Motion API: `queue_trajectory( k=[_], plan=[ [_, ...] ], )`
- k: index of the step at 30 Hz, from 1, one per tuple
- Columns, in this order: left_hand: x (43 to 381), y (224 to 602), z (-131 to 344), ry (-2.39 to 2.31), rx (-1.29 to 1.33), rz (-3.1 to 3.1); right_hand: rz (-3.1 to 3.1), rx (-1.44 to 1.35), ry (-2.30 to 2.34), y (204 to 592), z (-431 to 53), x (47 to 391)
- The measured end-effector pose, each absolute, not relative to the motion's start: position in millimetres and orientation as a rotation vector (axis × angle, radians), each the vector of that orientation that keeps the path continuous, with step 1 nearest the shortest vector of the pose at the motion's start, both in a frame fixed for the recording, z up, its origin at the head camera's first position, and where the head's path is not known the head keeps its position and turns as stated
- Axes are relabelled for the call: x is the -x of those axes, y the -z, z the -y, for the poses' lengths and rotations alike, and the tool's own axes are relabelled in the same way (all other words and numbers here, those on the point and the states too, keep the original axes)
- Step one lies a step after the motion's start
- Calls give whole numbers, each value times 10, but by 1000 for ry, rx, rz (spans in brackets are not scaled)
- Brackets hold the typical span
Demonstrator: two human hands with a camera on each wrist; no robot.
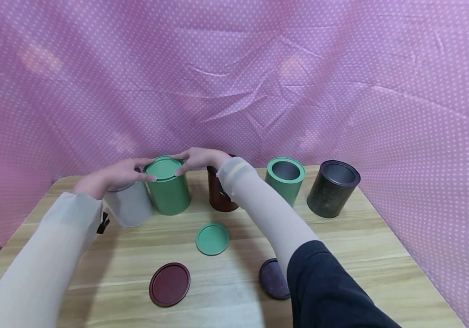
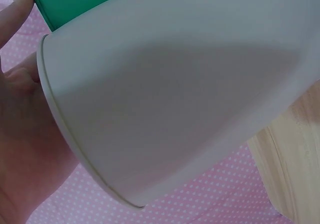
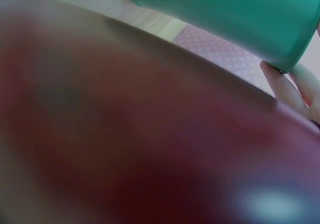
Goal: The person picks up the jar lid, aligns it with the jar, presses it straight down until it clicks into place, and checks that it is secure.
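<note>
In the head view both hands meet at the top of a green can [image 1: 170,198] with a green lid [image 1: 164,167] on it. My left hand [image 1: 115,175] touches the rim from the left, thumb and fingers spread along it. From the other side my right hand [image 1: 197,158] reaches the same rim, its thumb in front. A white can [image 1: 129,209] stands under my left hand and fills most of the left wrist view. Below my right wrist is a dark red can [image 1: 219,200], partly hidden by the arm. Straight fingertips [image 3: 272,73] meet the green rim in the right wrist view.
Farther right stand an open green can [image 1: 283,191] and an open black can [image 1: 328,196]. A green lid [image 1: 212,238], a dark red lid [image 1: 170,284] and a black lid [image 1: 274,279] lie on the wooden table. Pink dotted cloth [image 1: 234,82] hangs behind.
</note>
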State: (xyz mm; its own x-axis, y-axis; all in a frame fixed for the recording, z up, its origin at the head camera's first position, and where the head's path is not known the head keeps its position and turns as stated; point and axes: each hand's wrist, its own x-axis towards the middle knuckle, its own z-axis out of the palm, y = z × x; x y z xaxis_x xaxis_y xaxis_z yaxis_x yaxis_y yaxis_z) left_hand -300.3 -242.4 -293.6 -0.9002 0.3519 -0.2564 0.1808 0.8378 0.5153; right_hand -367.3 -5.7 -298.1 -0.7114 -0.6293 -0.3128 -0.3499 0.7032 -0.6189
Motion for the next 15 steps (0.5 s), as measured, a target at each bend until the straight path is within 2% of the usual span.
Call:
queue_trajectory(
  k=[15],
  plan=[
    [2938, 2920, 2377, -741, -337, -2664, -2400, 754, 707, 2977, 48, 3635]
  ],
)
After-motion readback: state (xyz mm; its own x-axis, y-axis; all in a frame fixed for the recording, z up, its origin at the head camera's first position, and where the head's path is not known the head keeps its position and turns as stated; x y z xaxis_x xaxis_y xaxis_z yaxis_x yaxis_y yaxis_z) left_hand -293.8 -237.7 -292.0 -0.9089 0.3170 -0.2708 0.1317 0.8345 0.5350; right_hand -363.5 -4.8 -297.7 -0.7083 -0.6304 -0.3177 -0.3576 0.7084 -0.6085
